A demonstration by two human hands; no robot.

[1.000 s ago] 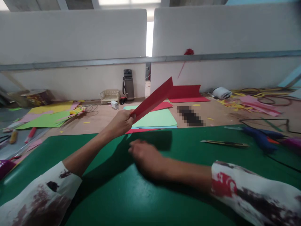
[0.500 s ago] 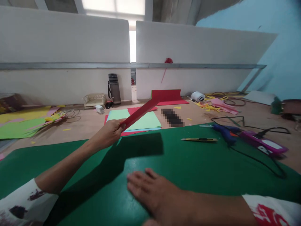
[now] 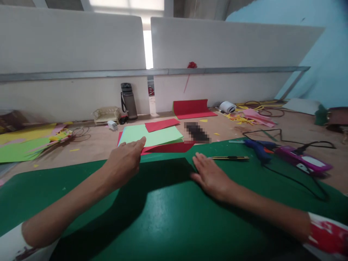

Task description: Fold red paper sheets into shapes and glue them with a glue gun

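My left hand (image 3: 126, 159) is closed at the near edge of the coloured sheets, with a red sheet (image 3: 171, 147) running out from it to the right. That sheet is seen almost edge-on, and its shadow falls on the green cutting mat (image 3: 163, 217). My right hand (image 3: 212, 177) is over the mat with fingers stretched out, holding nothing. Just past its fingertips lies a utility knife (image 3: 231, 158), its tip close to the hand. Pale green paper (image 3: 152, 136) lies on the stack behind my left hand, with a smaller red piece (image 3: 162, 125) on top.
To the right are a blue glue gun (image 3: 258, 150), a purple power strip (image 3: 304, 161) and black cords. A folded red sheet (image 3: 193, 109), a dark bottle (image 3: 129, 101) and a small cream bench model (image 3: 107, 115) stand at the back. Yellow-green sheets (image 3: 24, 148) lie left.
My left hand has lowered the red sheet, which slanted upward before and now lies nearly level. My right hand has moved forward and right across the mat, close to the utility knife.
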